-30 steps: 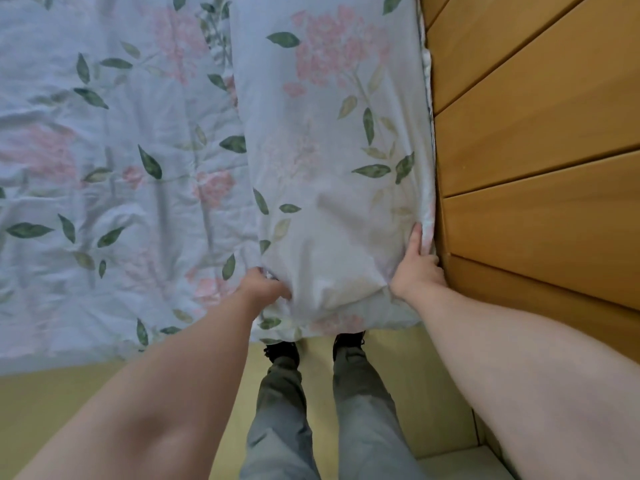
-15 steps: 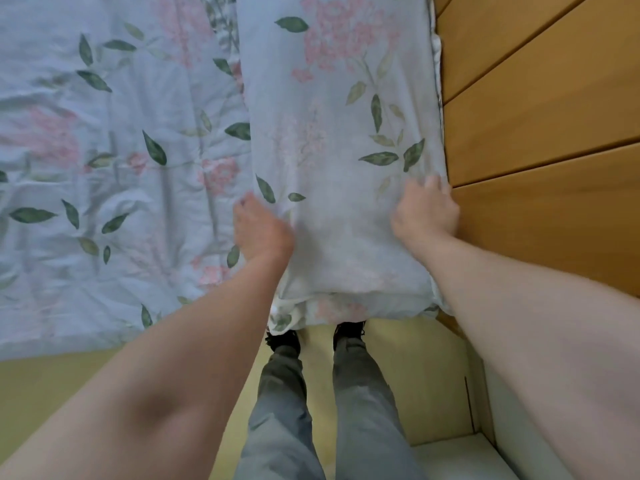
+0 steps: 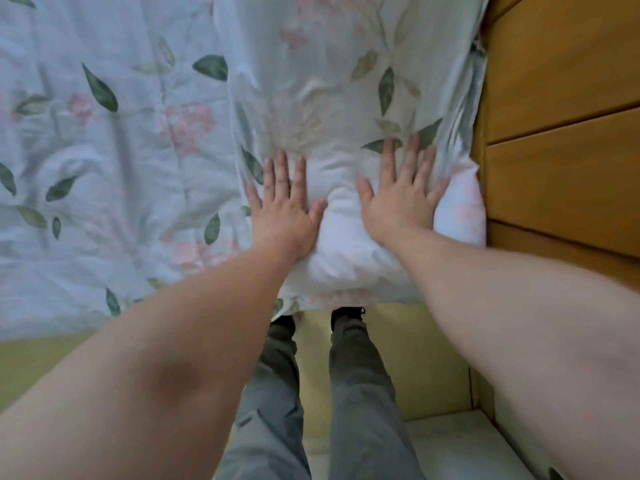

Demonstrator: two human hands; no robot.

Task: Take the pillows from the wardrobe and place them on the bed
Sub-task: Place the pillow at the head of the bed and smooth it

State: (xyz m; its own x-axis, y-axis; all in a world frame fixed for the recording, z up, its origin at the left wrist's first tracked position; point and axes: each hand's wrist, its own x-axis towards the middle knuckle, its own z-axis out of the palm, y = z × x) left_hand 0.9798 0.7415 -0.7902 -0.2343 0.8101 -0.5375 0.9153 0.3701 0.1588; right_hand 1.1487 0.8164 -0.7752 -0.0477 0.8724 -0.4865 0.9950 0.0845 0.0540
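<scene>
A pale blue pillow (image 3: 346,109) with pink flowers and green leaves lies on the bed (image 3: 104,168), along its right side against the wooden headboard. The bed's cover has the same floral print. My left hand (image 3: 282,206) rests flat on the pillow's near left part, fingers spread. My right hand (image 3: 401,195) presses flat on its near right part, fingers spread too. Neither hand grips the fabric. The pillow's near end bulges between and below my palms.
A wooden headboard (image 3: 561,98) of horizontal planks stands right of the pillow. My legs (image 3: 318,393) in grey trousers stand on a yellowish floor (image 3: 415,358) at the bed's near edge. A white surface (image 3: 460,441) shows at the bottom right.
Both hands let go of the pillow's near corners, moved up onto its top and opened flat. The view moved closer to the pillow.
</scene>
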